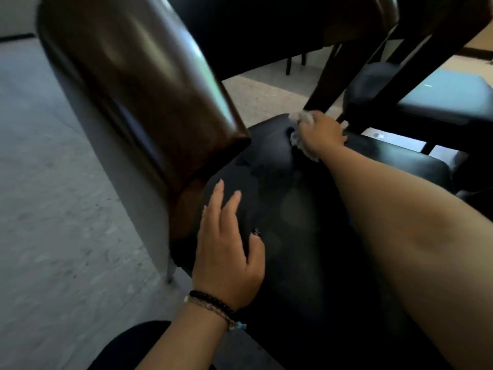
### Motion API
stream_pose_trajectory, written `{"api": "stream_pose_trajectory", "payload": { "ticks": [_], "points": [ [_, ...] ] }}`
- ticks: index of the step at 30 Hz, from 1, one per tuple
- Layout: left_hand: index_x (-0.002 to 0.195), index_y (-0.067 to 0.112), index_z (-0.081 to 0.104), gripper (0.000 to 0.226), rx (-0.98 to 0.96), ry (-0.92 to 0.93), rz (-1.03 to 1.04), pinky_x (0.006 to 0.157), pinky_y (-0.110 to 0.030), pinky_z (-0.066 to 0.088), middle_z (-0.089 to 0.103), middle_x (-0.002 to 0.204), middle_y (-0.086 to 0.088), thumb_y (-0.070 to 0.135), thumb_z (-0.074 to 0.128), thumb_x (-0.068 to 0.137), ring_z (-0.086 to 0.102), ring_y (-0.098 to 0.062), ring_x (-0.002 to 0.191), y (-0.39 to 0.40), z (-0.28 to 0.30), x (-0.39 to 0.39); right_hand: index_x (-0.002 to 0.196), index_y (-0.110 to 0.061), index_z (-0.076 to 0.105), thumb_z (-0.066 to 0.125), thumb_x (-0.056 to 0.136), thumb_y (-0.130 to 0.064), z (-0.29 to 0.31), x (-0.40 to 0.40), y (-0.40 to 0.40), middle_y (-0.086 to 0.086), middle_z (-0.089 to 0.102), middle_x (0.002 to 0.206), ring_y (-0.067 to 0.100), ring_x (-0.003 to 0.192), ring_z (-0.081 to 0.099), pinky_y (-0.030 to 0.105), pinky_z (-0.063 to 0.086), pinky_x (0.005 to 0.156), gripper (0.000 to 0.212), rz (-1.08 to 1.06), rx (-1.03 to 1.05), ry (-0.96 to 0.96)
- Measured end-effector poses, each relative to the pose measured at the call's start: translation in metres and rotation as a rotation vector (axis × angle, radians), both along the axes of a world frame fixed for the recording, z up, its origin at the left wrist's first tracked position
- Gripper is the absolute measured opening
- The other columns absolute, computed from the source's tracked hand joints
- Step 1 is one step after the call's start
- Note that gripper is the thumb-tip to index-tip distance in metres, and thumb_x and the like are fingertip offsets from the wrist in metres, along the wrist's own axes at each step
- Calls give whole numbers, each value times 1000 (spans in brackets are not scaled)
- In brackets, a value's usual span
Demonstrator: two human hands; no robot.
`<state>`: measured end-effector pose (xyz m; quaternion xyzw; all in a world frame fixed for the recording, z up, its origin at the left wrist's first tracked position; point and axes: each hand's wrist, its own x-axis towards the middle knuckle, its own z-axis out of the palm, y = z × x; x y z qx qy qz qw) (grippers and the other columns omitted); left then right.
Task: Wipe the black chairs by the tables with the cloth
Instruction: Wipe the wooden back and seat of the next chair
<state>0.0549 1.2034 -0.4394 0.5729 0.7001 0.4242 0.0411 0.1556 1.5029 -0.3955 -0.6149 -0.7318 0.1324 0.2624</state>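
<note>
A black padded chair seat [288, 209] fills the middle of the head view, with its glossy brown backrest [138, 84] rising at the left. My right hand [321, 134] grips a bunched white cloth [302, 120] and presses it on the far edge of the seat, close to a dark table leg. My left hand [226, 244] lies flat with straight fingers on the near left part of the seat, beside the backrest. Damp streaks show on the seat surface.
A dark table [266, 28] hangs over the far side, its leg [330, 76] just behind the cloth. A second black chair [416, 108] stands at the right. Grey speckled floor [53, 209] spreads to the left. My dark-clothed knee shows at the bottom.
</note>
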Motion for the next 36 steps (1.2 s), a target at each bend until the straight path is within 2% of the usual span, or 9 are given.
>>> {"api": "stream_pose_trajectory", "payload": {
  "ticks": [3, 7, 12, 18, 22, 26, 31, 33, 36],
  "points": [
    [146, 12, 31, 67, -8, -5, -7, 110, -51, 33, 11, 160, -2, 36, 41, 85, 20, -21, 146, 0, 2, 1, 126, -14, 55, 46, 91, -26, -8, -19, 6, 20, 56, 127, 42, 116, 50, 45, 41, 91, 38, 93, -32, -220],
    [144, 8, 36, 66, -12, 29, -10, 110, -53, 33, 18, 159, -7, 34, 43, 83, 24, -23, 145, 2, 3, 2, 127, -16, 58, 45, 94, -21, -1, -20, 7, 21, 58, 127, 42, 115, 53, 44, 42, 93, 36, 198, 4, -196],
    [144, 6, 34, 68, 4, 40, -2, 110, -53, 33, 21, 157, -8, 32, 44, 82, 27, -23, 143, 2, 4, 4, 134, -27, 56, 50, 94, -24, 3, -26, -39, 12, 62, 128, 33, 116, 56, 37, 42, 96, 41, 544, 33, -263],
    [144, 9, 32, 66, 56, 0, 7, 114, -41, 30, 21, 157, -5, 31, 44, 83, 26, -19, 143, 2, 0, 2, 130, -22, 60, 55, 91, -13, 13, -9, -115, 4, 62, 132, 21, 121, 55, 32, 39, 102, 40, 793, -16, -204],
    [141, 8, 35, 60, 93, -46, -15, 113, -34, 29, 22, 155, -4, 25, 44, 84, 27, -16, 142, -1, 1, 2, 121, -23, 66, 56, 86, -7, 14, 13, -157, -6, 67, 113, 12, 106, 60, 31, 47, 95, 39, 806, -94, -20],
    [136, 5, 44, 51, 95, -13, -45, 114, -37, 30, 30, 153, -8, 16, 47, 87, 28, -18, 142, -14, 18, 6, 111, -28, 69, 52, 83, -7, 23, 29, -178, -21, 66, 92, -6, 87, 62, 11, 48, 76, 39, 713, -126, 197],
    [128, 0, 54, 43, 268, 210, -174, 110, -28, 37, 50, 139, -11, 5, 51, 85, 44, -19, 133, -49, 66, 1, 105, -22, 72, 53, 75, -6, 46, 39, -201, -9, 74, 98, 4, 94, 67, 20, 51, 84, 39, 590, -78, 526],
    [126, 0, 57, 42, 302, 293, -246, 103, -29, 44, 56, 133, -10, 1, 53, 85, 52, -19, 126, -61, 91, -7, 103, -22, 72, 53, 72, -5, 64, 41, -208, -12, 74, 95, 0, 91, 66, 15, 48, 80, 40, 576, -56, 627],
    [121, 2, 63, 38, 307, 418, -358, 93, -34, 51, 61, 126, -11, 0, 53, 85, 58, -21, 120, -68, 123, -6, 98, -32, 72, 54, 72, -4, 94, 47, -219, -21, 72, 87, -4, 86, 65, 12, 48, 77, 41, 582, -1, 610]
  ]
}}
